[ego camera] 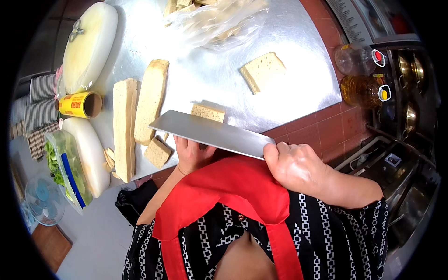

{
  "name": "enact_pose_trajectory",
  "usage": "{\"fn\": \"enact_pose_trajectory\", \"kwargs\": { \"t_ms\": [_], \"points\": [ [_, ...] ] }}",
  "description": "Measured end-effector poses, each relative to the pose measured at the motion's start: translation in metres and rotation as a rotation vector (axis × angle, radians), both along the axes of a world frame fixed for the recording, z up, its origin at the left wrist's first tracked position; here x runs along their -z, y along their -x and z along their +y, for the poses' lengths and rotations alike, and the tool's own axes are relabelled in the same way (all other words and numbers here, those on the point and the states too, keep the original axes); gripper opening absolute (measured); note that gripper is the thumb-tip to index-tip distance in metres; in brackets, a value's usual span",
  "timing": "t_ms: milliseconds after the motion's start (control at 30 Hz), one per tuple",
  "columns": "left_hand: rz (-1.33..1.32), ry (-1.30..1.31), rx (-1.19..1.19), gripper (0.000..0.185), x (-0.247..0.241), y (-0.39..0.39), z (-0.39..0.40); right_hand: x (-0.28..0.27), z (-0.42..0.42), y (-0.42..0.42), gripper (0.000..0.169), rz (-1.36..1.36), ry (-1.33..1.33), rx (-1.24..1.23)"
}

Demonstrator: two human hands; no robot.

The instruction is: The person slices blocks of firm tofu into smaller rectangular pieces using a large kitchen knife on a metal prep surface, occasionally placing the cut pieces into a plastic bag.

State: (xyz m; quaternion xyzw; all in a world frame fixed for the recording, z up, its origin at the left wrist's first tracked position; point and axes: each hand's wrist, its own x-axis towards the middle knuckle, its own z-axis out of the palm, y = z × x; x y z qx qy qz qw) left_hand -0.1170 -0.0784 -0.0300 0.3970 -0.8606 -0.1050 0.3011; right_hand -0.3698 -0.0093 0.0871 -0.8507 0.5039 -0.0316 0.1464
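Note:
My right hand (297,164) grips the handle end of a broad cleaver (213,133), its flat steel blade slanting left across the table's near edge. Below the blade is my left hand (194,155), its fingertips partly hidden, so I cannot tell whether it holds anything. A porous tofu-like piece (208,112) shows just beyond the blade. Left of it lie a small square piece (158,153) and two long tofu-like blocks, one outer (124,129) and one inner (151,101). Farther right rests a thick square slab (262,71).
The metal tabletop (224,84) carries a clear plastic bag (224,26) of similar pieces. Scissors (76,30) lie on a round white board (91,45). A yellow cardboard tube (80,105) and bagged greens (68,168) are left. Bottles (360,91) stand right, on the floor.

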Motion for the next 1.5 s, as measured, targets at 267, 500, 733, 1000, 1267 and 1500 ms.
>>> {"fn": "enact_pose_trajectory", "kwargs": {
  "t_ms": [267, 500, 733, 1000, 1267, 1500],
  "points": [
    [0.671, -0.945, -0.289, 0.044, 0.029, -0.013, 0.02, 0.002, 0.004, 0.002, 0.01, 0.068, -0.015, -0.068],
    [-0.013, 0.006, -0.022, 0.05, -0.006, -0.003, 0.006, 0.015, 0.007, 0.017, 0.01, -0.291, -0.055, 0.1],
    [0.0, 0.022, -0.02, 0.051, -0.019, 0.009, 0.003, 0.01, 0.005, 0.023, 0.011, -0.296, -0.259, 0.345],
    [0.005, -0.008, -0.04, 0.051, -0.021, 0.01, 0.0, 0.008, 0.011, 0.025, 0.013, -0.337, -0.268, 0.374],
    [0.028, -0.005, 0.024, 0.049, -0.019, 0.007, -0.003, 0.006, 0.004, 0.014, 0.008, -0.278, -0.247, 0.216],
    [0.051, -0.016, -0.005, 0.051, -0.015, 0.007, -0.003, -0.005, -0.01, 0.002, 0.007, -0.144, -0.136, 0.058]
  ]
}}
